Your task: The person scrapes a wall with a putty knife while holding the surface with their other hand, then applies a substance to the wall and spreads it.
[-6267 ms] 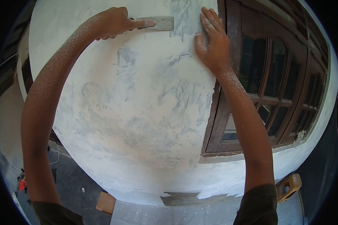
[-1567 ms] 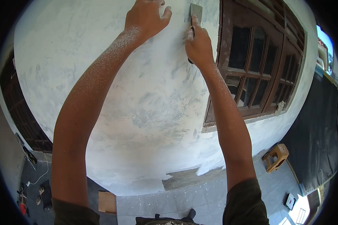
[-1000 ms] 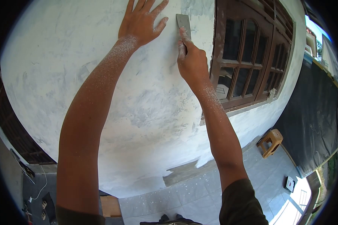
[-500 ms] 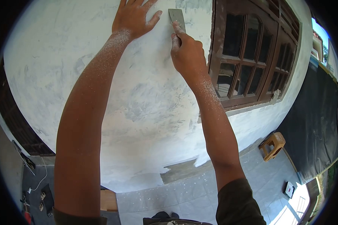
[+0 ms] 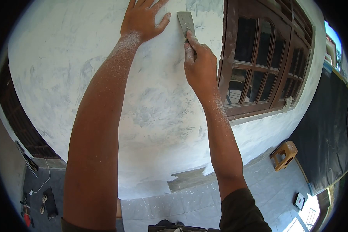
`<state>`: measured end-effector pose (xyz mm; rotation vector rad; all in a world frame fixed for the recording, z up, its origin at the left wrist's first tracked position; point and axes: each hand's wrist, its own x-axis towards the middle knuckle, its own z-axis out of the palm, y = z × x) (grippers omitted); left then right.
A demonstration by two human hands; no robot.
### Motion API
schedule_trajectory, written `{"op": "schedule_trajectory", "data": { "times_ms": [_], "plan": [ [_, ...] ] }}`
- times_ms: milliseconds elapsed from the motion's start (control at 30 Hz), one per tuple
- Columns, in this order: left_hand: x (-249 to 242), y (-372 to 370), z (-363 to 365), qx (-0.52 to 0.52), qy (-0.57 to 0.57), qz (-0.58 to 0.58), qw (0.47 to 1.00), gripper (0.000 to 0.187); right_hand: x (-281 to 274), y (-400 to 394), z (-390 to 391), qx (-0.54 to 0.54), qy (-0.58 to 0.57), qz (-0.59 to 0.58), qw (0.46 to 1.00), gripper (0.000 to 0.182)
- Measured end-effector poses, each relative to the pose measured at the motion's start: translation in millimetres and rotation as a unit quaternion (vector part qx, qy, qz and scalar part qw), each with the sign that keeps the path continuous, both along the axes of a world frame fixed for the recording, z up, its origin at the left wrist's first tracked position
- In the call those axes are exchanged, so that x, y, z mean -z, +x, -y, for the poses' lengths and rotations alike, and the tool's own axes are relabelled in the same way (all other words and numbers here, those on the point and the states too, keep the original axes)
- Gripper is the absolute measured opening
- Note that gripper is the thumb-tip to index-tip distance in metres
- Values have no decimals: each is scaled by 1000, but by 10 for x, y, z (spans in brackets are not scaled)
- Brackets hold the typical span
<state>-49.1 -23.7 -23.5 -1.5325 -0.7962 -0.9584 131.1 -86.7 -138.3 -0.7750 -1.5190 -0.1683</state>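
My right hand grips a putty knife by its handle, with the index finger stretched along the blade. The broad grey blade points up and lies at the patchy white wall, a little left of the window frame. To the left, my left hand rests flat on the wall with its thumb and fingers spread; the fingertips run out of the top of the view. White dust coats both wrists and the right fingers.
A brown wooden window is set in the wall at right. On the grey tiled floor, speckled with white bits, stand a brown plastic stool and a small tray-like object. A black sheet hangs at far right. Sandals and a white cable lie lower left.
The putty knife and my right hand sit slightly lower and farther right in view. My left hand and the whole scene have also shifted a little right, as the camera moved.
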Motion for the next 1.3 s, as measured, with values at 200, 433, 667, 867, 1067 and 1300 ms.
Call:
{"op": "schedule_trajectory", "data": {
  "times_ms": [200,433,667,867,1067,1300],
  "plan": [
    [2,-5,5,-1,11,-8,1000,63,-42,-23,6,-21,21,-23,999,32],
    [-2,13,26,1,8,-6,1000,63,35,-23,39,-5,-7,-16,1000,32],
    [-5,5,6,-16,14,-11,1000,63,-166,-4,178,26,-79,9,996,33],
    [-20,29,59,-17,12,-7,1000,64,-106,-37,134,6,-25,1,1000,32],
    [-4,9,50,-16,6,-9,1000,64,-134,-52,154,8,-83,0,997,32],
    [-1,13,79,-5,-1,-10,1000,64,-241,-80,125,21,-56,-3,998,33]
  ]
}}
